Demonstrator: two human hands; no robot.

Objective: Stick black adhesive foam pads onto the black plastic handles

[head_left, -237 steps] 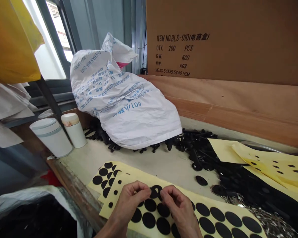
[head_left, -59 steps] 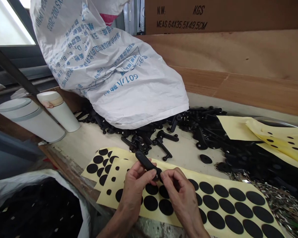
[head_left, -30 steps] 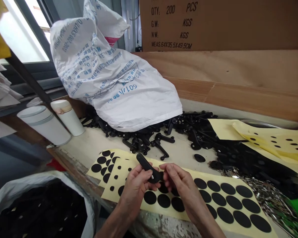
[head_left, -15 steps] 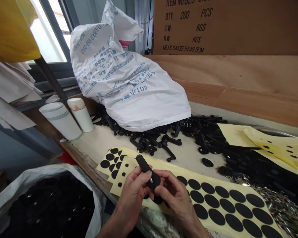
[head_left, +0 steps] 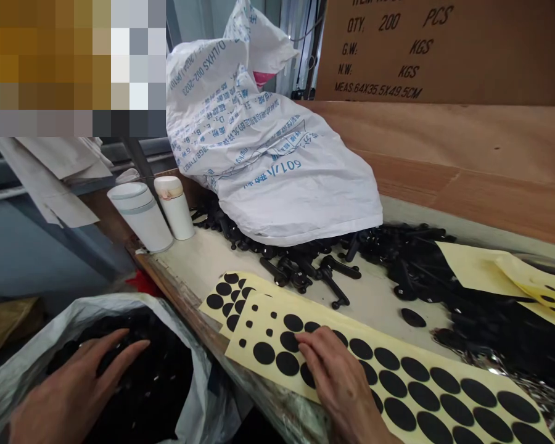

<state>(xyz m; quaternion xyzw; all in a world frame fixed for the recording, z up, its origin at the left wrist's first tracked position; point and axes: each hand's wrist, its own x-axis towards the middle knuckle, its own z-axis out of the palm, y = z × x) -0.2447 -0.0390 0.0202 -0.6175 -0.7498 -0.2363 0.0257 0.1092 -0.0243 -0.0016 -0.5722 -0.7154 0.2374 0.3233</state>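
Over the mouth of a white sack [head_left: 198, 370] on the left, my left hand [head_left: 81, 382] is open, thumb and fingers apart and holding nothing. Black parts [head_left: 152, 376] fill the sack below it; single pieces are hard to make out. My right hand [head_left: 335, 376] is on a pale yellow backing sheet [head_left: 259, 327] of round black stickers. Its thumb and forefinger are pinched together at the right edge of one black sticker [head_left: 288, 341]. Its other fingers are curled and partly hidden. At the sheet's left end, a few small black spots show on bare backing.
Black handles [head_left: 333, 277] are heaped under a white printed bag [head_left: 300, 197]. Two white cups [head_left: 141, 216] stand at the table's left. Shiny metal pieces [head_left: 527, 376], more yellow sheets [head_left: 472, 262] and a loose black disc [head_left: 413, 317] lie to the right. A carton [head_left: 444, 55] stands behind.
My left hand has moved down left to the sack, and the black handle both hands held is out of them. My right hand has moved onto the sticker sheet. The view has shifted left.
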